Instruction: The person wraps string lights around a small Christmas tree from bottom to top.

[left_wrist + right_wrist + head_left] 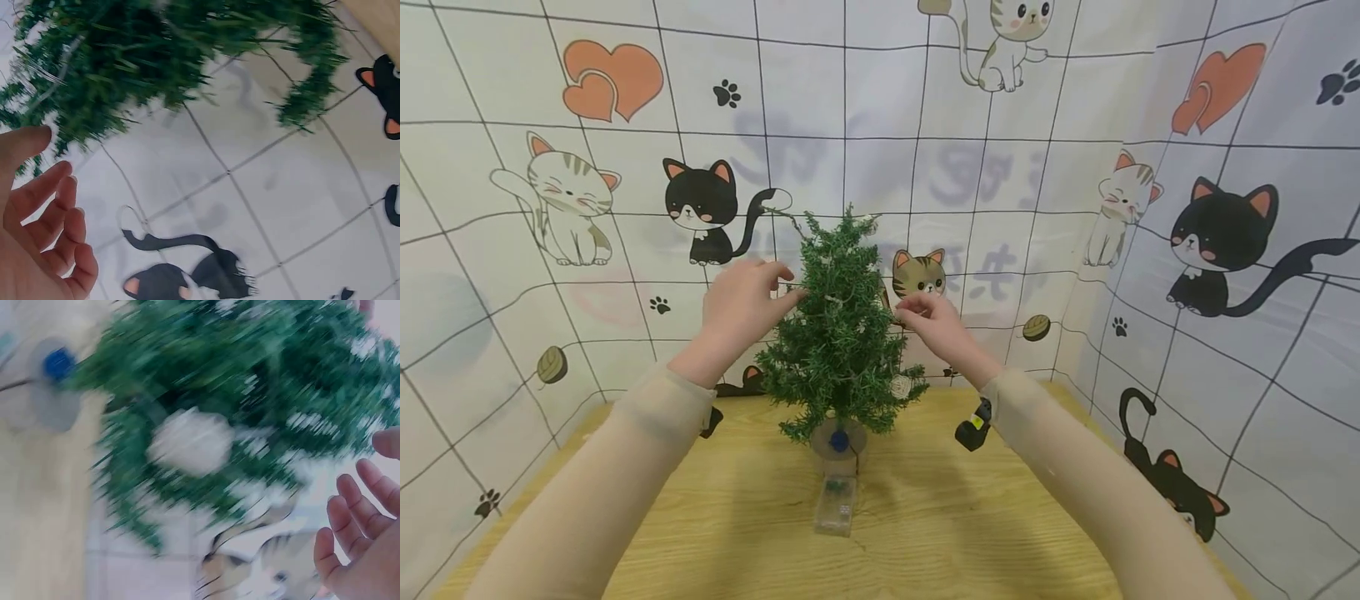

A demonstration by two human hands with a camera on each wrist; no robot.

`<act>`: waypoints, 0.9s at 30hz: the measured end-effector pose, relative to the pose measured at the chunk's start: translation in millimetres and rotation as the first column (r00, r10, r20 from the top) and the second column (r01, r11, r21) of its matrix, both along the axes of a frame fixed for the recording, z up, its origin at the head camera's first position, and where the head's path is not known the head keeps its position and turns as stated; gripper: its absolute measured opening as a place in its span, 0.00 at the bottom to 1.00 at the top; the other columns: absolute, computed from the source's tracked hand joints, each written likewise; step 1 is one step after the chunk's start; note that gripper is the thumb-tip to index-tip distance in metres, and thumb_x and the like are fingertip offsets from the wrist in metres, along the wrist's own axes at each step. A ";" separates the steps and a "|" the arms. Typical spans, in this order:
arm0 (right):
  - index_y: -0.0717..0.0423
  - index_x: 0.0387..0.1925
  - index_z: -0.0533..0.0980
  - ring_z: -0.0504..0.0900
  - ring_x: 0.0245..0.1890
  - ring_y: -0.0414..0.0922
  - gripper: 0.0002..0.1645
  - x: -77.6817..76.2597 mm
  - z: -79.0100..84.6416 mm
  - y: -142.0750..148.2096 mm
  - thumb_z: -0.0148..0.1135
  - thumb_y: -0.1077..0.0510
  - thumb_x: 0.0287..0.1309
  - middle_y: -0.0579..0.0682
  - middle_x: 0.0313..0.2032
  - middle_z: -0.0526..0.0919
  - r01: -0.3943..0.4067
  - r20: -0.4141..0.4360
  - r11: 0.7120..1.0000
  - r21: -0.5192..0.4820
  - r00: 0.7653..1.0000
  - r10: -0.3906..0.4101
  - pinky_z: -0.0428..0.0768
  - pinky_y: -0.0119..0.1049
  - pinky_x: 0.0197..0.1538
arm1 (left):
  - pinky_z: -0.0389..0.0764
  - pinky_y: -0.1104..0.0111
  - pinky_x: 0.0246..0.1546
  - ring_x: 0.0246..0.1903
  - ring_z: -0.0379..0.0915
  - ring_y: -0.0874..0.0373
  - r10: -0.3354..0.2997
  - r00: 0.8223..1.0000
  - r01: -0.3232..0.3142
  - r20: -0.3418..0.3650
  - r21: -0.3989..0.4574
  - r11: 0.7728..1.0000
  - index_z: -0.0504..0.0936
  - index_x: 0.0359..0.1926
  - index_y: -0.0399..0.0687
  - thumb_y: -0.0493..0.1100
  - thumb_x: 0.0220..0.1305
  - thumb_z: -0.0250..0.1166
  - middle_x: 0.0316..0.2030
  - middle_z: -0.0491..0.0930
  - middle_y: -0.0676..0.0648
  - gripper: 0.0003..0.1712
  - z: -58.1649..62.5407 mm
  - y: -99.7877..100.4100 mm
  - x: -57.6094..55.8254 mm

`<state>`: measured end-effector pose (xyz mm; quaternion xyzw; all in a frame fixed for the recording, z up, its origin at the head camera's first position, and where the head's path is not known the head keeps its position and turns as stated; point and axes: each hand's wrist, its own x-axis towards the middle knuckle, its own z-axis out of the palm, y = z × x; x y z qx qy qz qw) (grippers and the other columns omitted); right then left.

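A small green artificial Christmas tree (842,333) stands upright on the table, thin pale wire running among its branches. My left hand (741,304) is at its upper left side, thumb close to the needles, fingers loosely bent. In the left wrist view the left hand (47,219) shows nothing between thumb and fingers. At the tree's right side is my right hand (936,325), beside the middle branches. The right wrist view is blurred; there the right hand's fingers (353,512) are spread apart from the thumb, with no thing seen in them. A whitish ball (901,386) hangs on the lower right branches.
The tree's round base (820,454) carries a blue knob (839,441). In front lies a clear box (835,506) on the wooden table (925,517). A black device (973,427) shows by the right forearm. Cat-print cloth (880,100) encloses the back and sides.
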<state>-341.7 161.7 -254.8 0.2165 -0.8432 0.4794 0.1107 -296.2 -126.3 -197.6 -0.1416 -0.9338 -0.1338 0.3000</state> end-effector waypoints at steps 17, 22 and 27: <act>0.63 0.66 0.63 0.74 0.53 0.59 0.33 -3.2 -127.1 28.6 0.36 0.42 0.76 0.64 0.60 0.69 0.138 0.362 0.947 -0.291 0.932 -0.024 0.73 0.50 0.51 | 0.68 0.44 0.54 0.60 0.65 0.37 -0.210 0.930 -0.010 0.303 0.588 0.809 0.57 0.73 0.43 0.68 0.71 0.43 0.66 0.63 0.35 0.42 -99.0 -81.1 4.4; 0.70 0.68 0.53 0.71 0.60 0.62 0.41 -0.7 -164.9 10.6 0.31 0.38 0.75 0.69 0.66 0.62 0.165 0.489 0.856 -0.490 0.865 0.113 0.68 0.57 0.60 | 0.64 0.47 0.61 0.65 0.58 0.36 -0.401 0.812 -0.088 0.423 0.768 0.634 0.48 0.75 0.37 0.66 0.73 0.40 0.70 0.55 0.32 0.45 -153.5 -76.6 2.4; 0.71 0.71 0.50 0.60 0.67 0.65 0.51 0.7 -189.4 -1.5 0.23 0.30 0.71 0.70 0.70 0.55 0.139 0.499 0.727 -0.672 0.810 0.307 0.58 0.59 0.66 | 0.63 0.47 0.63 0.66 0.56 0.34 -0.519 0.716 -0.127 0.466 0.819 0.559 0.50 0.73 0.32 0.60 0.77 0.39 0.70 0.53 0.30 0.40 -200.4 -57.3 6.1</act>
